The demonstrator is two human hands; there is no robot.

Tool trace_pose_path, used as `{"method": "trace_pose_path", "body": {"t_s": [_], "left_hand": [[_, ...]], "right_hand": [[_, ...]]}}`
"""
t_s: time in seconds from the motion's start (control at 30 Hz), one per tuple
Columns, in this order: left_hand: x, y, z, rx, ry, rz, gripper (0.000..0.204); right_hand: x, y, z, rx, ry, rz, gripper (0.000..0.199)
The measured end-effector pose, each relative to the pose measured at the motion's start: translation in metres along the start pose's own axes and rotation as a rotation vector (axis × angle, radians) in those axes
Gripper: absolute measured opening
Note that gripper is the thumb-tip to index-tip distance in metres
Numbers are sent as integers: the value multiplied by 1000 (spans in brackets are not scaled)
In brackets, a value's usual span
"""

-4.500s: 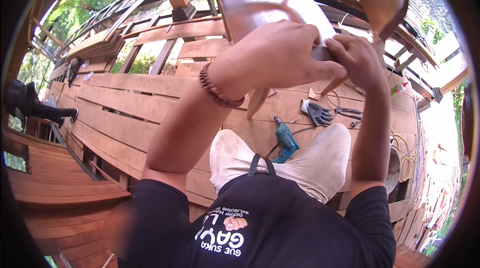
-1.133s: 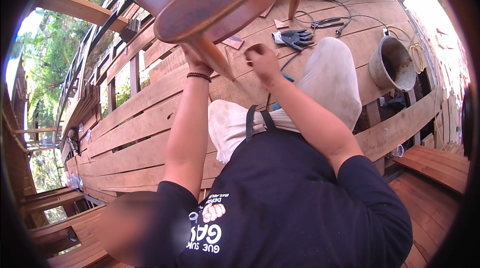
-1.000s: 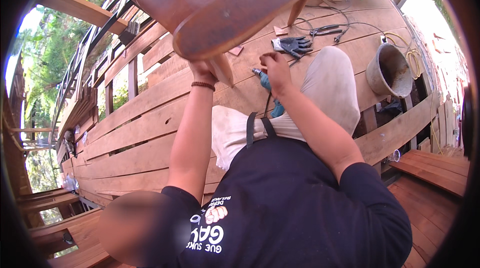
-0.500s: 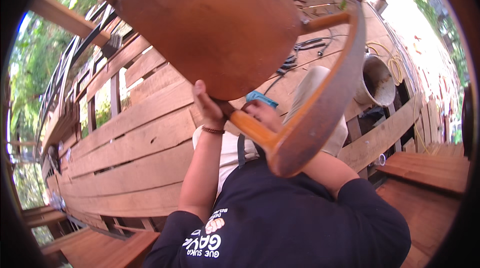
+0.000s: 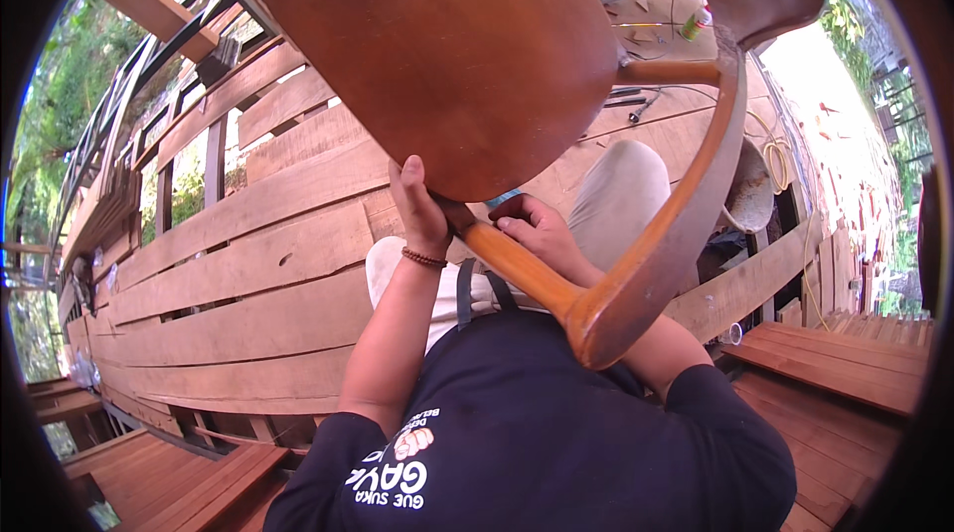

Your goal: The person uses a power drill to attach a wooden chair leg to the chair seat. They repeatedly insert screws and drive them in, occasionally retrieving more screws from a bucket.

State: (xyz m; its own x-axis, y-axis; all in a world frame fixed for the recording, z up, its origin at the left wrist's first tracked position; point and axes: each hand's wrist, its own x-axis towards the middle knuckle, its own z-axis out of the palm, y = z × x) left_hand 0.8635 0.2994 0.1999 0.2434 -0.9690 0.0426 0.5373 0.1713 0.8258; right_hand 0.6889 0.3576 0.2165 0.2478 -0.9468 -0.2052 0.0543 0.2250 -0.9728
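Observation:
A brown wooden chair (image 5: 447, 55) is held tilted over my lap, its broad smooth seat filling the upper middle. Its curved side frame (image 5: 686, 209) sweeps down toward my chest. At the seat's lower corner my left hand (image 5: 422, 209) grips the chair where a rail joins, thumb up against the seat edge. Beside that rail, partly behind it, my right hand (image 5: 542, 232) has curled fingers; whatever they hold, if anything, is hidden. A bit of a teal object (image 5: 505, 198) shows between the seat and my right fingers, mostly covered.
Gapped wooden planks (image 5: 238, 284) form the floor. At right stand a whitish bucket (image 5: 747, 194) and a coiled yellow hose or cable (image 5: 775, 159). Beyond the seat lie a dark cord (image 5: 641, 110) and a green can (image 5: 691, 27). Reddish boards (image 5: 835, 363) are at lower right.
The chair has shifted slightly right in view, with its side frame lower. The teal object is now more covered by the seat. My left hand keeps its hold; my right hand stays beside the rail.

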Motion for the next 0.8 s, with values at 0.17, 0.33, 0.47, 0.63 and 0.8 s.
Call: {"method": "trace_pose_path", "body": {"t_s": [0.17, 0.33, 0.47, 0.63, 0.8], "left_hand": [[-1, 25, 31, -68, 74, -178, 53], [5, 28, 36, -102, 39, -127, 66], [13, 22, 41, 38, 148, -169, 72], [24, 35, 31, 208, 90, -131, 75], [28, 37, 38, 299, 156, -164, 74]], "right_hand": [[-14, -46, -73, -515, 41, -60, 17], [27, -46, -218, -502, 327, -282, 27], [107, 41, -326, -838, 599, 32, 26], [190, 154, -354, -951, 563, 293, 31], [249, 169, -370, -1090, 403, 392, 38]]}}
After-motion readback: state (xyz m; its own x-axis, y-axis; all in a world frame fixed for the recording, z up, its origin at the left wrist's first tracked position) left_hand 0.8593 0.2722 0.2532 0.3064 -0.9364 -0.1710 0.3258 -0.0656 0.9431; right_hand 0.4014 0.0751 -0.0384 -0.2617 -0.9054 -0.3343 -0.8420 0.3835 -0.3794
